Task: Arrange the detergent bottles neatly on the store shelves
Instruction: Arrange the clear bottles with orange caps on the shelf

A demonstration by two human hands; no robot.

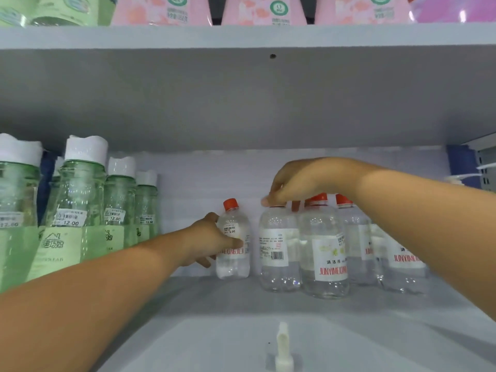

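A: Where is the lone clear bottle point(233, 245) found, and how is it held?

B: It is stood upright deep on the grey shelf point(204, 312), near the back wall, a gap apart from the cluster of clear bottles point(330, 259) to its right. It is gripped at mid-body by the left hand point(214, 241), the thumb being curled across the label and the fingers wrapped behind.

A: And the other hand?

B: The top of the nearest clustered bottle point(279, 251) is pinched from above by the right hand point(298, 181); the cap itself is hidden under the fingertips.

A: How is such a bottle judged to handle?

B: It is filled nearly to the shoulder with clear liquid, so a moderate weight for its small size is expected. The thin plastic wall is likely to give a little when squeezed, and its smooth surface may be slippery; the paper label is judged the surer place for a grip. The red cap point(230, 204) is stiff and offers a good hold for lifting or sliding. Breakage is not much feared, though a nudged neighbour could be toppled.

A: What else is seen round about?

B: A row of taller green bottles point(80, 210) with white caps is lined up at the left. Pink packages point(263, 10) are stood on the upper shelf point(241, 36). A small white peg point(283, 347) is seen at the front edge.
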